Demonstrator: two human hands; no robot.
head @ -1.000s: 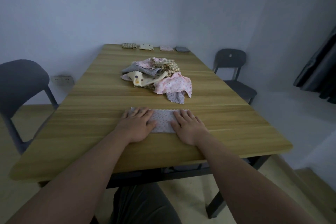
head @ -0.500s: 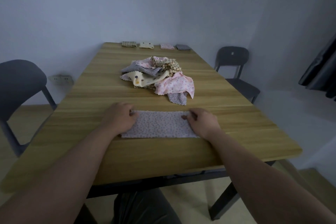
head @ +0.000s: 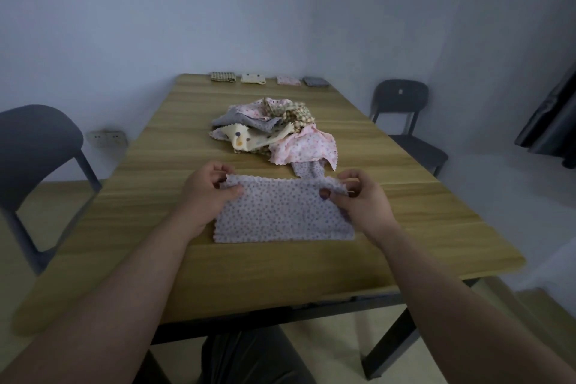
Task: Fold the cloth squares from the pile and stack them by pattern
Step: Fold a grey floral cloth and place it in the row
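I see the lilac dotted cloth [head: 280, 215] on the near half of the wooden table [head: 149, 203], as a wide strip with zigzag edges. Its near edge lies flat on the wood and its far edge is raised a little. My left hand [head: 205, 188] pinches the far left corner between thumb and curled fingers. My right hand [head: 358, 196] pinches the far right corner in the same way.

Just beyond the strip, in the middle of the table, is the pile [head: 274, 134] of unfolded squares: pink flowered, grey, cream with dots and brown checked, all tangled. A lilac piece at the near side of the pile comes close to the held cloth; I cannot tell whether they touch.

At the far edge of the table four small folded stacks lie in a row, apart from each other. From left to right they are the checked stack [head: 222, 76], the cream stack [head: 253, 78], the pink stack [head: 288, 80] and the grey stack [head: 316, 81].

The left chair [head: 34, 140] stands beside the table, and the right chair [head: 402, 109] stands at the far right. A wall socket [head: 107, 139] is low on the wall near the left chair. A dark curtain [head: 551, 121] hangs at the right border.
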